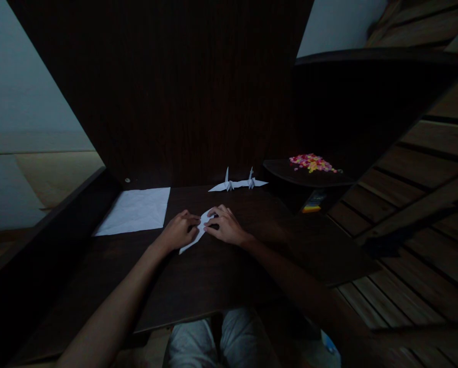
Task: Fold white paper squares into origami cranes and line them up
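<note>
A narrow piece of folded white paper [195,241] lies slantwise on the dark tabletop between my hands, one pointed end toward me. My left hand [178,230] is closed at its left edge, fingertips and thumb pressed against the paper. From the right, my right hand [227,225] curls over the far part, its thumb and fingers gripping the paper and covering some of it. Behind them, two folded paper cranes [229,185] [250,182] stand side by side against the back panel. A flat, creased white sheet [137,209] rests left of my left hand.
A small corner shelf [278,171] on the right holds a heap of colourful small pieces [313,163]. Beneath it is a yellow-edged packet [311,208]. A raised side board [52,225] bounds the desk on the left, and a tall dark panel [167,92] rises behind.
</note>
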Demonstrator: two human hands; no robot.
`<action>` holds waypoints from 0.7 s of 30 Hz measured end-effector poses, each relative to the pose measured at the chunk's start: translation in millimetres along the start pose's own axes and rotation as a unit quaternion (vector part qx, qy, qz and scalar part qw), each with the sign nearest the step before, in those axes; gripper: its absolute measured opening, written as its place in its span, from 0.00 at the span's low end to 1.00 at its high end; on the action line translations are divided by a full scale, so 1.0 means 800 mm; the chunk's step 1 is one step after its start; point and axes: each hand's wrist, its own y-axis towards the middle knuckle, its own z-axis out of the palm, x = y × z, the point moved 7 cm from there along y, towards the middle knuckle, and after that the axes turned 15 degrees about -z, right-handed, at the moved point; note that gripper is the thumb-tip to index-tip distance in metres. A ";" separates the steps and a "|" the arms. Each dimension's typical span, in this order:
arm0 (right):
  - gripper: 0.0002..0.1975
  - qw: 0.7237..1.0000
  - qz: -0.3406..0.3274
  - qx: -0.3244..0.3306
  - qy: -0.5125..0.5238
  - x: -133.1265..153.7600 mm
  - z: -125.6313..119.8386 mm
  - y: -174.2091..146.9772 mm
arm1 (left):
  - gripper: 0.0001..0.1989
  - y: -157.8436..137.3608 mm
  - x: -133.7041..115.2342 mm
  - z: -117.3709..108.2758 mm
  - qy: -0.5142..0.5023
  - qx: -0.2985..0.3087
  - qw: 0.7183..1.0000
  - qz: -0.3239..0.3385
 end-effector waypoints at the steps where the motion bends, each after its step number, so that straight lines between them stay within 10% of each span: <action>1: 0.07 1.000 0.008 -0.001 0.002 -0.003 0.000 0.000 | 0.13 0.000 0.001 -0.001 0.005 -0.004 1.000 0.000; 21: 0.11 0.998 -0.053 0.014 0.037 -0.002 0.001 0.000 | 0.14 -0.001 0.006 0.001 0.007 0.023 1.000 0.000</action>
